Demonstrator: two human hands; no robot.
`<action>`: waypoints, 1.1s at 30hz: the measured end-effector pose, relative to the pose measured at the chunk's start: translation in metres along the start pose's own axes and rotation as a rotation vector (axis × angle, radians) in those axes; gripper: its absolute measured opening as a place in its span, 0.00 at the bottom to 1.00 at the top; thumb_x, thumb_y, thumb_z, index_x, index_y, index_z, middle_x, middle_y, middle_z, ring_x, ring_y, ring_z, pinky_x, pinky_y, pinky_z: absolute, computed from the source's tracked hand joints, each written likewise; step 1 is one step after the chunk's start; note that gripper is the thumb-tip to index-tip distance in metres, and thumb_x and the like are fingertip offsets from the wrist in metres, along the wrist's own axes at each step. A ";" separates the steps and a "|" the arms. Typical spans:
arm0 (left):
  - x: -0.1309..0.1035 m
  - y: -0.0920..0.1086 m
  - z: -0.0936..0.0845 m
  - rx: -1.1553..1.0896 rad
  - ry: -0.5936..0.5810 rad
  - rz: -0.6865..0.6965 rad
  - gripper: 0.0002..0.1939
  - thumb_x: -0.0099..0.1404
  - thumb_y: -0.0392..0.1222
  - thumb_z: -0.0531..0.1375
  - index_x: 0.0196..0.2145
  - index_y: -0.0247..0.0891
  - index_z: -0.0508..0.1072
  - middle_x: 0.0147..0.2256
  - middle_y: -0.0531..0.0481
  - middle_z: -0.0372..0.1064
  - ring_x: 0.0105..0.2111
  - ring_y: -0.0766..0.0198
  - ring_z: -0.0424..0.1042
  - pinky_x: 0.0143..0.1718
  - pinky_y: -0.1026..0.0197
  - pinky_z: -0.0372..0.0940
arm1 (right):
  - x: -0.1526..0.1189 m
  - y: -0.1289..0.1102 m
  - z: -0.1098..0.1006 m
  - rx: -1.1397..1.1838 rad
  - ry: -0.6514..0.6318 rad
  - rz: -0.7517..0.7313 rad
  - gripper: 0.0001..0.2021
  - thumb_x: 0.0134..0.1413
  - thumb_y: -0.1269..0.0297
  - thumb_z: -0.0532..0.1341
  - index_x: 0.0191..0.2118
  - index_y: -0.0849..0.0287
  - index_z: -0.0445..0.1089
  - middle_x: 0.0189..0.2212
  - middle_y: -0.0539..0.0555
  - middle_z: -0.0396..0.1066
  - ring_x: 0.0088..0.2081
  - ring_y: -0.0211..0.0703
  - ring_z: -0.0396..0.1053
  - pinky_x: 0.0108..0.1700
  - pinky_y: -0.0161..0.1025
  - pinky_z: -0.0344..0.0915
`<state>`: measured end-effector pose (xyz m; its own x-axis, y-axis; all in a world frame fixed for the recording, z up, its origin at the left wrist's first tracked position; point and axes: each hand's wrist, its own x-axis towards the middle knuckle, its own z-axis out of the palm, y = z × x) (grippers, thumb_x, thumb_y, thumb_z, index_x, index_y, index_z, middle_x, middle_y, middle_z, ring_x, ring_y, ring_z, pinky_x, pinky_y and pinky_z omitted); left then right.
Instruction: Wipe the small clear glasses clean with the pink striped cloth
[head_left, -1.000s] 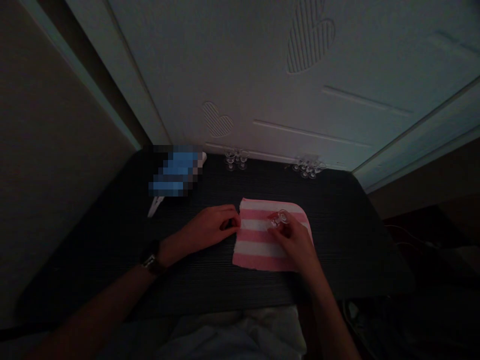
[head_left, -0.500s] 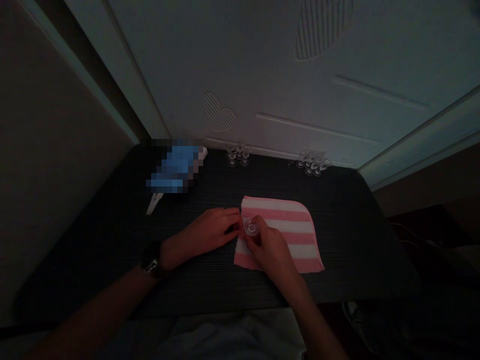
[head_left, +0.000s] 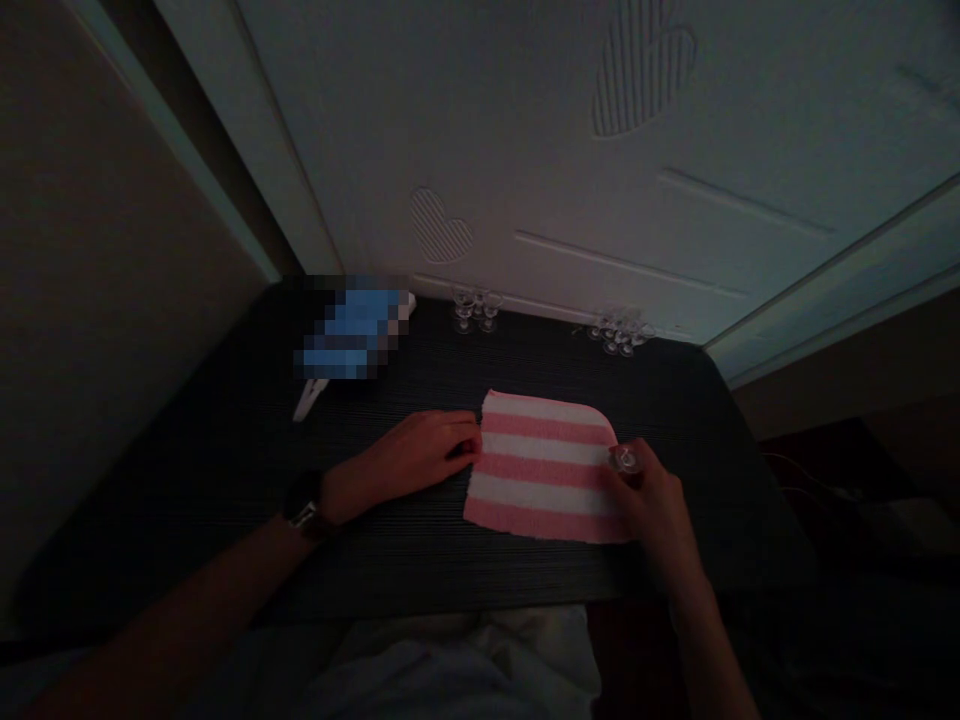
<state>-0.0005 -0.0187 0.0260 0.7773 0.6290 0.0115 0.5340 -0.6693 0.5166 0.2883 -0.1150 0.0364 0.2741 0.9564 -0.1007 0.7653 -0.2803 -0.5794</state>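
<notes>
Right hand (head_left: 660,495) pinched small glass (head_left: 626,460) by striped cloth (head_left: 540,465). Left hand (head_left: 420,450): fingers half-curled, hold unclear. Other glasses (head_left: 464,314) stood behind, two groups.

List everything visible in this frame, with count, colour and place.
cloth: one, pink and white stripes, flat on the table
held glass: one, clear, over the cloth's right edge
left glasses: about three, clear, table's back edge
right glasses: several, too bunched to count, clear, back edge
blurred item: one, blue, table's left rear
white piece: one, white, jutting out below the blurred item
table: one, black, beneath these
hearts: two, grey, on the wall
wall: one, grey, behind
clothing: count unclear, pale, below the table's front edge
watch: one, dark, left wrist
left hand: one, cloth's left edge
right hand: one, gripping the glass
</notes>
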 end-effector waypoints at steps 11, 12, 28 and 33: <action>-0.007 0.008 -0.004 0.000 -0.090 0.040 0.04 0.64 0.41 0.56 0.34 0.41 0.71 0.36 0.54 0.68 0.34 0.66 0.67 0.35 0.65 0.59 | -0.016 -0.080 0.065 -0.059 -0.235 -0.225 0.06 0.54 0.66 0.56 0.39 0.57 0.61 0.26 0.51 0.72 0.27 0.43 0.69 0.26 0.33 0.52; -0.006 0.008 -0.001 0.012 -0.080 0.031 0.04 0.64 0.40 0.55 0.34 0.41 0.70 0.36 0.54 0.67 0.35 0.66 0.68 0.35 0.65 0.59 | -0.012 -0.080 0.068 -0.098 -0.220 -0.227 0.06 0.55 0.66 0.55 0.40 0.57 0.61 0.26 0.52 0.72 0.27 0.44 0.69 0.26 0.33 0.51; -0.002 0.005 0.007 0.104 -0.001 0.007 0.07 0.66 0.40 0.52 0.40 0.40 0.69 0.39 0.51 0.66 0.36 0.64 0.68 0.37 0.63 0.61 | -0.003 -0.094 0.083 -0.125 -0.193 -0.259 0.08 0.56 0.64 0.55 0.42 0.57 0.60 0.29 0.52 0.73 0.29 0.44 0.69 0.28 0.34 0.52; 0.000 0.003 0.010 0.165 -0.021 0.023 0.09 0.67 0.41 0.51 0.39 0.39 0.69 0.38 0.50 0.67 0.35 0.64 0.68 0.37 0.62 0.61 | -0.005 -0.098 0.083 -0.199 -0.182 -0.257 0.10 0.56 0.63 0.56 0.43 0.56 0.60 0.30 0.53 0.74 0.30 0.46 0.71 0.27 0.35 0.51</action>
<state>0.0045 -0.0244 0.0188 0.7956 0.6058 0.0032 0.5622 -0.7404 0.3683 0.1641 -0.0856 0.0268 -0.0360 0.9916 -0.1245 0.8990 -0.0222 -0.4374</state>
